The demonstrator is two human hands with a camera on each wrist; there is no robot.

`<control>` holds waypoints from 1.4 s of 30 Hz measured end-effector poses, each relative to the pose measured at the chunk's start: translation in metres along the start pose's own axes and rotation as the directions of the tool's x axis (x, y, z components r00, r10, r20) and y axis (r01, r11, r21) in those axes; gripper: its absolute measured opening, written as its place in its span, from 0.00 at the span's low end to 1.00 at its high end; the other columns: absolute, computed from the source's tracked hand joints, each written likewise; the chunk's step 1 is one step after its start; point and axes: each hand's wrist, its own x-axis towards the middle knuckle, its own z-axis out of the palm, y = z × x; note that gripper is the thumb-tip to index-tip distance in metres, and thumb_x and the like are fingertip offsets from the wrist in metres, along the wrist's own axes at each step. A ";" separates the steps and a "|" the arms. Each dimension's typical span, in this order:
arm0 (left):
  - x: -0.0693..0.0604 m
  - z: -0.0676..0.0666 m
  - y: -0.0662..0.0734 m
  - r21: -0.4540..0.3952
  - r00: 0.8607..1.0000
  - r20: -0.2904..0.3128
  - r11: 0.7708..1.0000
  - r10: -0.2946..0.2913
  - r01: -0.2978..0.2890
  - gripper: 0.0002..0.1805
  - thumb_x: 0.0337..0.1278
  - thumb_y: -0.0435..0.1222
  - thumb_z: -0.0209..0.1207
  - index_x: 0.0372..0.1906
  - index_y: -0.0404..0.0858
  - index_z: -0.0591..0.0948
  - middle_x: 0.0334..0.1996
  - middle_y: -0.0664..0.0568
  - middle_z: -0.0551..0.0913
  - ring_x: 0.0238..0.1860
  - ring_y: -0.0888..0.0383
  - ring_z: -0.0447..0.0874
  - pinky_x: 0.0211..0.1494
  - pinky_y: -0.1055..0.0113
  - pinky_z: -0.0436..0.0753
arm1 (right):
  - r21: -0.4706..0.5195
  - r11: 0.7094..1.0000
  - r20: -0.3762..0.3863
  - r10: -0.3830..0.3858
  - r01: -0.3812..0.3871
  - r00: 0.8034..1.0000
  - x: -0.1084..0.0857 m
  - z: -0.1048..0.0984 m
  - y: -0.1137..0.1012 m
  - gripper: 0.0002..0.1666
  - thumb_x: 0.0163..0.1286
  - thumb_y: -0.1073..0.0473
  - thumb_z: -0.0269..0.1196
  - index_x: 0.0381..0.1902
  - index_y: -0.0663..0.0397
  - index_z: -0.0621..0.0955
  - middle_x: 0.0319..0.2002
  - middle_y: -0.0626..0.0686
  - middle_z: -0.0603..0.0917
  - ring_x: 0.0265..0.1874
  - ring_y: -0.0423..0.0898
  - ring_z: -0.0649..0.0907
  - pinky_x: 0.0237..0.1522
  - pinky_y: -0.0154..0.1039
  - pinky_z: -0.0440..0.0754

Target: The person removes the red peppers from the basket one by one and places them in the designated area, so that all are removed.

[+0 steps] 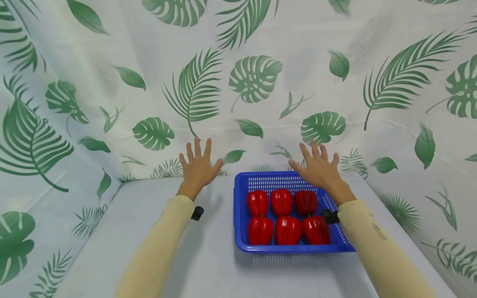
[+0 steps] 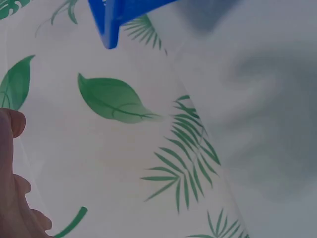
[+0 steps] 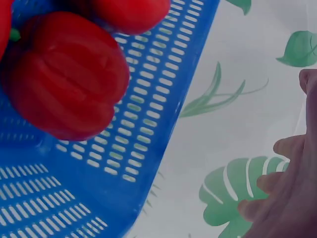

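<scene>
Fingers spread and nothing in it, my left hand [image 1: 199, 169] hovers over the table, left of a blue plastic basket [image 1: 238, 215]. My right hand [image 1: 318, 170], also spread and holding nothing, is raised over the basket's back right part. Inside the basket lie several red bell peppers in two rows, among them a bright one [image 1: 288, 230] in front and a darker one [image 1: 305, 202] at the back right. In the right wrist view a dark red bell pepper [image 3: 69, 74] sits near the basket's slotted wall, apart from the fingers [image 3: 257, 209].
The basket stands on a white-covered table [image 1: 123, 231], right of its middle. A white curtain [image 1: 290, 33] printed with green leaves hangs behind the table and along both sides. Each wrist carries a small black camera, one of them the left wrist camera [image 1: 198, 213].
</scene>
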 end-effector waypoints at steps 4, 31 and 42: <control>0.004 0.000 0.004 -0.007 1.000 -0.012 1.000 0.019 -0.019 0.46 0.79 0.61 0.44 0.89 0.49 0.42 0.87 0.38 0.32 0.85 0.34 0.26 0.80 0.28 0.33 | 0.040 0.999 0.018 0.005 -0.006 1.000 -0.007 -0.005 0.003 0.57 0.80 0.24 0.42 0.88 0.56 0.46 0.84 0.71 0.37 0.81 0.77 0.41 0.69 0.84 0.29; 0.011 0.001 0.024 -0.061 1.000 0.013 0.998 0.016 -0.016 0.46 0.79 0.61 0.44 0.89 0.51 0.40 0.87 0.40 0.30 0.85 0.35 0.25 0.81 0.31 0.33 | 0.398 0.917 0.099 -0.019 -0.022 0.995 -0.109 -0.013 0.058 0.49 0.86 0.37 0.46 0.88 0.59 0.44 0.82 0.76 0.48 0.75 0.85 0.55 0.60 0.88 0.60; 0.005 -0.004 0.036 -0.159 0.998 -0.020 0.985 0.058 -0.061 0.47 0.78 0.58 0.47 0.89 0.48 0.42 0.87 0.38 0.31 0.85 0.34 0.27 0.82 0.32 0.34 | 0.413 0.902 0.134 0.076 -0.125 0.988 -0.148 0.014 0.078 0.48 0.86 0.37 0.46 0.88 0.54 0.43 0.78 0.82 0.54 0.67 0.90 0.63 0.52 0.87 0.70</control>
